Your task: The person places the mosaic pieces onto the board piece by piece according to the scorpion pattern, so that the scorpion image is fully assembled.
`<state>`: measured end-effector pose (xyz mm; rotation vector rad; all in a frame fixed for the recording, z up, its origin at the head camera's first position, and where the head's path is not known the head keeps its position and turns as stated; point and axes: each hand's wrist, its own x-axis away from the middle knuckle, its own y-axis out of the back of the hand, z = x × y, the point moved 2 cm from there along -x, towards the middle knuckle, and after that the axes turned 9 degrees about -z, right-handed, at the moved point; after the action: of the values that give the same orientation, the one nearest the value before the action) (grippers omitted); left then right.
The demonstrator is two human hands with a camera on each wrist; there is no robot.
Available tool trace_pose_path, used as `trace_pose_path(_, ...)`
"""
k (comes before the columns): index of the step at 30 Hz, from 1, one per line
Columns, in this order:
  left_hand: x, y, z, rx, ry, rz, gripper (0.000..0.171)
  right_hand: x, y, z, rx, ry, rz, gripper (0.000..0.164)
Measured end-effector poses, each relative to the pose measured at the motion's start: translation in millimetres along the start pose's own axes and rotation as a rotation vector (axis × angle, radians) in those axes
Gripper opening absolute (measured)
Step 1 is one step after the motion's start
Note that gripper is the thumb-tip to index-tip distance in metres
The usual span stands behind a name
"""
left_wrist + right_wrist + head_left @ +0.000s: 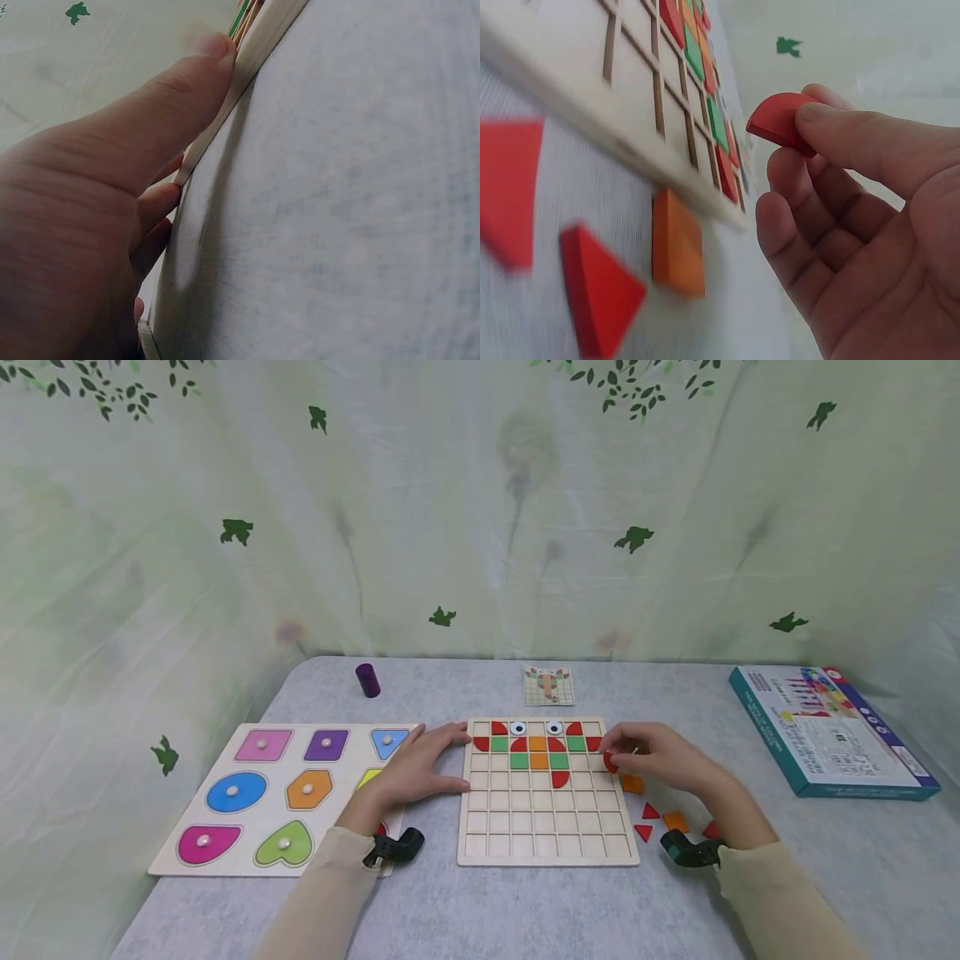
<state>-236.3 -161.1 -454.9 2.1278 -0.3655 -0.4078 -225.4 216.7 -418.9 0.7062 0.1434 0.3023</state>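
Observation:
A wooden grid board (pixel 532 827) lies at the table's middle, its upper rows partly filled with red, green and orange pieces and two eye pieces. My left hand (pixel 420 768) rests at the board's left edge, thumb and fingers fairly straight and touching the rim, as the left wrist view also shows. Over the board's right edge, my right hand (pixel 660 756) pinches a red quarter-circle piece (pixel 780 120) between thumb and index finger. Below that hand lie an orange square (pixel 681 247) and red triangles (pixel 600 292).
Left of the grid board is a knob puzzle board (pixel 247 752) with coloured shapes, partly under the left arm. A pattern card (pixel 548 686) lies behind the grid. Further back stands a purple cylinder (pixel 367 680). A flat teal-edged box (pixel 832 731) lies at the right.

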Motion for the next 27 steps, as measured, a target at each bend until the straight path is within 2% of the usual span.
trace_pose_path(11, 0.5, -0.1, 0.2, 0.001, -0.007, -0.008, 0.071, -18, -19, 21, -0.014, 0.091, 0.026, 0.013)
trace_pose_path(17, 0.0, 0.1, 0.1, 0.001, -0.004, -0.003, 0.072, -25, -30, 31, -0.078, 0.107, 0.063, 0.015)
trace_pose_path(27, -0.7, -0.4, 1.5, -0.003, -0.009, -0.003, 0.073, -35, -53, 47, -0.085, 0.106, 0.110, 0.013)
